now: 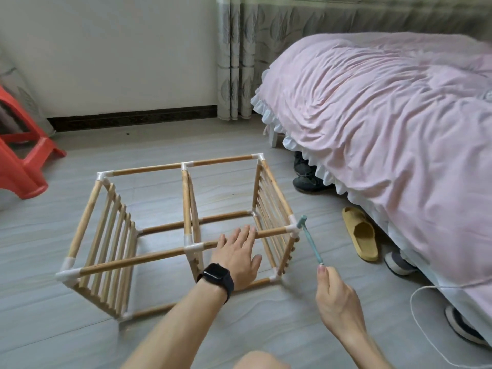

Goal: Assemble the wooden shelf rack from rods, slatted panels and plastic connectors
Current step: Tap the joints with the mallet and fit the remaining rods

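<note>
The wooden rack (149,169) lies on its side on the grey floor, a frame of rods joined by white plastic connectors, with slatted panels at its left end, middle and right end. My left hand (238,254), a black watch on the wrist, rests flat with straight fingers on the near top rod, right of the middle connector (193,248). My right hand (336,294) grips the handle end of a small teal hammer (310,239). The hammer's head touches the white connector (292,228) at the rack's near right top corner.
A bed (386,123) with a pink cover fills the right side. A yellow slipper (360,237) and dark shoes lie along its edge, and a white cord (420,323) loops on the floor. A red plastic stool (18,155) stands at the left. My knee shows at the bottom.
</note>
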A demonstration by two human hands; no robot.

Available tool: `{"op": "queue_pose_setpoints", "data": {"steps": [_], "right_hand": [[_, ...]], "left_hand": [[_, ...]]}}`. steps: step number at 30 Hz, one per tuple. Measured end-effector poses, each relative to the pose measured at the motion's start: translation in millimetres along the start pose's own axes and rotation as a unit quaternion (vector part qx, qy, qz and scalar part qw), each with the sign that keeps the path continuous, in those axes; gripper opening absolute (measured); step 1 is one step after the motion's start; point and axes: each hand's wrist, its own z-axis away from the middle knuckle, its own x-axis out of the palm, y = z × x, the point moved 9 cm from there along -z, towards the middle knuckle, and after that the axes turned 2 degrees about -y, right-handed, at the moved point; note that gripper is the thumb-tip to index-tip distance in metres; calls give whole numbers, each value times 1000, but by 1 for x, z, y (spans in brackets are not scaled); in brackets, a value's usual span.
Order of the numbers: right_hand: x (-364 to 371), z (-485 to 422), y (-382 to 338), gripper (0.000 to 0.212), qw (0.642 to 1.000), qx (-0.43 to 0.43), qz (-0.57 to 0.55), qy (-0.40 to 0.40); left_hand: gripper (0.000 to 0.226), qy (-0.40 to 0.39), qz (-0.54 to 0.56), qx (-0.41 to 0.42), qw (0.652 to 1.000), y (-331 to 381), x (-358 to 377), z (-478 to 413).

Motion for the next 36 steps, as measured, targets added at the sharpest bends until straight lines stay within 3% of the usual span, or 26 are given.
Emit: {"op": "queue_pose_setpoints", "data": {"steps": [5, 14, 17, 19, 20, 21, 23, 24, 25, 27, 28, 30, 31, 32, 33, 34, 35, 36], "right_hand": [[-3, -9, 6, 36, 998, -16, 61, -10], [-22, -28, 0, 41, 990, -12, 131, -50], [-70, -30, -36, 41, 994, -92, 42, 50], [-106, -12, -53, 39, 961, -165, -93, 201], [-108, -5, -52, 40, 948, -177, -122, 234], [-97, -4, -50, 44, 957, -156, -120, 213], [-40, -11, -28, 57, 996, -53, 65, 28], [-27, -12, -17, 55, 987, -15, 155, -35], [-30, -13, -17, 48, 984, -6, 172, -38], [-74, -12, -48, 38, 988, -108, 26, 109], [-98, 0, -65, 36, 964, -166, -59, 201], [-111, 6, -71, 36, 930, -220, -148, 255], [-98, -1, -65, 40, 946, -185, -145, 223], [-69, -12, -54, 45, 982, -113, -84, 129], [-36, -19, -34, 49, 998, -40, 43, 18], [-20, -21, -18, 51, 988, 0, 148, -50], [-20, -21, -12, 51, 979, 7, 195, -61], [-33, -20, -16, 50, 988, -4, 151, -20]], "left_hand": [[64, 46, 35, -32, 998, -3, 17, -1], [63, 33, 54, -54, 997, -1, 18, -1], [63, 31, 53, -58, 996, 1, 19, -1], [63, 31, 51, -59, 996, 1, 20, -2], [63, 33, 49, -60, 996, 0, 21, -2], [64, 35, 46, -62, 996, 0, 21, -1], [64, 32, 43, -64, 997, -1, 21, 1], [64, 29, 43, -62, 997, 1, 21, 1], [64, 29, 40, -62, 997, 1, 20, 1], [65, 35, 32, -66, 997, 0, 18, 0], [65, 35, 30, -65, 997, -1, 18, -1], [66, 29, 23, -61, 997, 1, 21, -1], [67, 32, 23, -64, 997, 0, 23, 0], [67, 30, 22, -66, 997, -1, 23, 1], [67, 27, 23, -67, 997, -1, 23, 2], [67, 22, 25, -65, 997, 0, 22, 1], [68, 18, 25, -61, 998, 1, 21, 0], [68, 21, 22, -61, 998, 1, 20, -1]]}}
